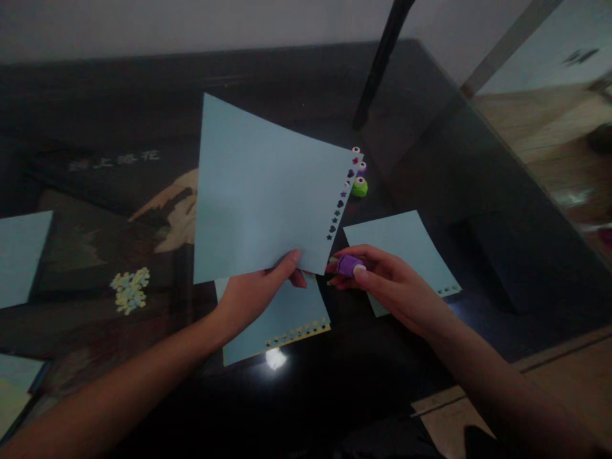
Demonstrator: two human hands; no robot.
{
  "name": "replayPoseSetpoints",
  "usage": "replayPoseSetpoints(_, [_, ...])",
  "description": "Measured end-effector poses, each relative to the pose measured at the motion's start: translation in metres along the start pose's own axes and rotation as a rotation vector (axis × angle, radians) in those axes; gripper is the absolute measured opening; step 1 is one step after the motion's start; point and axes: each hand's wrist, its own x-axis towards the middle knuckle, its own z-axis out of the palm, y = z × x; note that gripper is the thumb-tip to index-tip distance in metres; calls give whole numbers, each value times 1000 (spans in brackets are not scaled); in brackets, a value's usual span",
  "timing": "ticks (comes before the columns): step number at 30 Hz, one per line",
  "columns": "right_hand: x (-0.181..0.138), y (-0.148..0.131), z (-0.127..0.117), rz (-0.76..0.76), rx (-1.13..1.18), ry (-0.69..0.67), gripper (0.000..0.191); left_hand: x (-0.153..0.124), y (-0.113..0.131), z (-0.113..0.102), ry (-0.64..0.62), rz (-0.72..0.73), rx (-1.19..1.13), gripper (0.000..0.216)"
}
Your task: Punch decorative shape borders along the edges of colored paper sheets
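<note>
My left hand (258, 293) pinches the lower edge of a pale blue sheet of paper (268, 197), thumb on top, holding it above the dark table. A row of punched heart and star shapes runs down the sheet's right edge. In my right hand (392, 274) is a small purple craft hole punch (350, 265) with a white button, right by the sheet's lower right corner. Whether its jaws touch the paper I cannot tell. Under the held sheet lies another punched sheet (277, 322) with a yellowish border. Partly behind my right hand rests a further punched sheet (406, 242).
Several small punches, one of them green (359, 187), stand behind the held sheet's right edge. Punched-out bits (130, 290) lie in a pile at left. More paper (21, 258) lies at the far left. A dark pole (382, 64) rises at the back of the table (459, 166).
</note>
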Motion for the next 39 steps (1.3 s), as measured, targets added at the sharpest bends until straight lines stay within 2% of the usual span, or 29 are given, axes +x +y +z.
replayPoseSetpoints(8, [1, 3, -3, 6, 141, -51, 27, 4, -3, -4, 32, 3, -39, 45])
replayPoseSetpoints(15, [3, 6, -8, -3, 196, -79, 29, 5, -2, -5, 0, -36, -49, 44])
replayPoseSetpoints(18, [5, 5, -7, -21, 194, -49, 30, 5, -2, -5, -3, -31, -48, 44])
replayPoseSetpoints(24, [5, 1, -5, -11, 120, 96, 33, 5, 2, -6, 14, -23, -71, 42])
replayPoseSetpoints(30, [10, 3, -8, -78, 138, 102, 29, 8, 5, -9, 30, 18, -128, 37])
replayPoseSetpoints(35, [13, 0, -10, -129, 58, 107, 38, 12, 4, -12, 41, -46, -313, 24])
replayPoseSetpoints(39, [18, -7, -13, -173, -117, 95, 37, 15, 1, -12, 27, -91, -520, 12])
